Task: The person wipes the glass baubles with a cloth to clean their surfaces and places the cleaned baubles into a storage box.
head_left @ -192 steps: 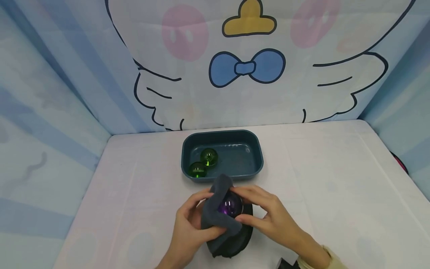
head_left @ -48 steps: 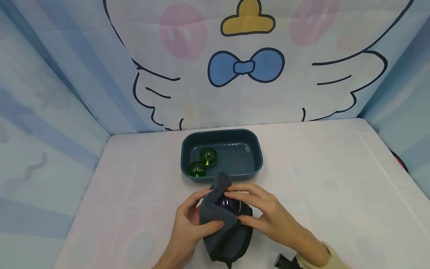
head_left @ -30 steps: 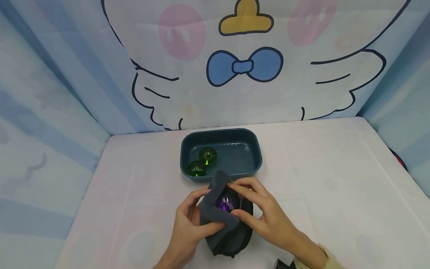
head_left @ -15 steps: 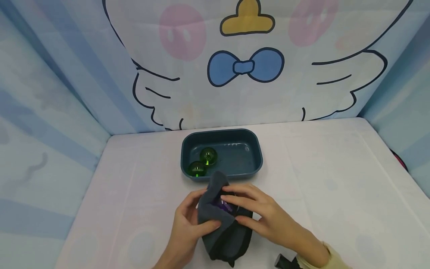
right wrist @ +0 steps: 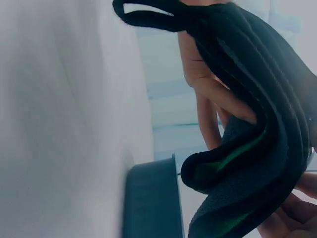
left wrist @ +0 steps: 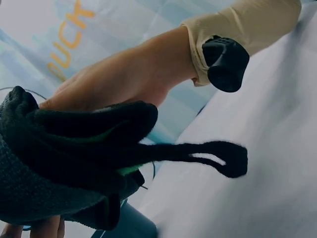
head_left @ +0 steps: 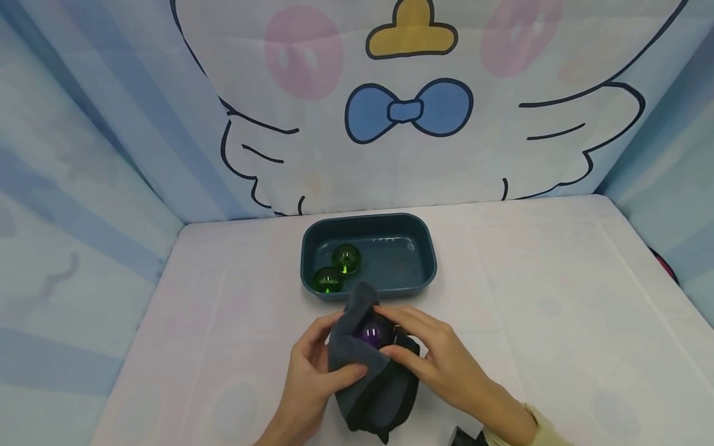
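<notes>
In the head view, a clear purple ball (head_left: pixel 374 334) sits partly wrapped in a dark grey cloth (head_left: pixel 382 393), just in front of the tray. My left hand (head_left: pixel 312 368) grips the cloth from the left, thumb on its near fold and fingers at its far side. On the right, my right hand (head_left: pixel 440 356) holds the ball between its fingers at the far edge and its thumb at the near edge. The left wrist view shows the bunched cloth (left wrist: pixel 69 163) with a hanging loop (left wrist: pixel 218 156); cloth hides the ball there and in the right wrist view.
A dark teal tray (head_left: pixel 426 282) stands behind the cloth, with two clear green balls (head_left: pixel 346 259) touching at its left. A black device (head_left: pixel 465 437) sits by the right sleeve. A printed fabric backdrop (head_left: pixel 407 167) rises along the table's far edge.
Half a second ago the right fingers were spread over the ball; now they have drawn back to its far edge and more purple shows. The left hand has barely moved. Both green balls stay put.
</notes>
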Demonstrator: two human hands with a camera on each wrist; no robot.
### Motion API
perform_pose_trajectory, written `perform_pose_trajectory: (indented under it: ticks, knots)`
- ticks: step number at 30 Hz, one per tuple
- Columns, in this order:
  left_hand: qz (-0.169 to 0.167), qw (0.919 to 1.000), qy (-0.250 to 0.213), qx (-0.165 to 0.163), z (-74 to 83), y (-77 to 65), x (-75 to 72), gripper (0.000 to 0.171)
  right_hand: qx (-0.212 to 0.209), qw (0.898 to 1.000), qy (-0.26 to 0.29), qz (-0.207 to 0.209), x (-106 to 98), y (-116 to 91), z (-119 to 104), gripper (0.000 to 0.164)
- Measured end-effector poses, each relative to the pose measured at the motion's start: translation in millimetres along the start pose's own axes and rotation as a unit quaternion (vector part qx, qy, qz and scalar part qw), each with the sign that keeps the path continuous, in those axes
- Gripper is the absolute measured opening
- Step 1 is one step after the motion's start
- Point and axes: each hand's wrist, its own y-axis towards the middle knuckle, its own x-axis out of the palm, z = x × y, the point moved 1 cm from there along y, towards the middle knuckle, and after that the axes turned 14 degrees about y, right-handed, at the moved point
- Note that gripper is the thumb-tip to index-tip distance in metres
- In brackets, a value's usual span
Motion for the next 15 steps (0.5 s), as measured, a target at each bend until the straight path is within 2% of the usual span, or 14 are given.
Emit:
perform_pose_trajectory:
  ticks: [3, 8, 10, 15]
  knots:
    - [0.009, 1.0, -0.002, 0.0, 0.1, 1.4, 0.4, 0.067, -0.001, 1.0, -0.002, 0.009, 2, 0, 1, 0.051]
    - [0.021, 0.9997, -0.011, -0.008, 0.4, 3.3, 0.0, 0.063, -0.05, 0.999, 0.014, 0.01, 7, 3, 3, 0.052]
    - [0.02, 0.9996, -0.016, -0.012, 0.8, 3.1, -0.6, 0.063, -0.07, 0.997, 0.013, -0.001, 5, 3, 3, 0.053]
    - [0.022, 0.9991, -0.027, -0.026, 3.1, 2.4, -1.5, 0.062, -0.067, 0.996, -0.004, -0.053, -4, 3, 0, 0.066]
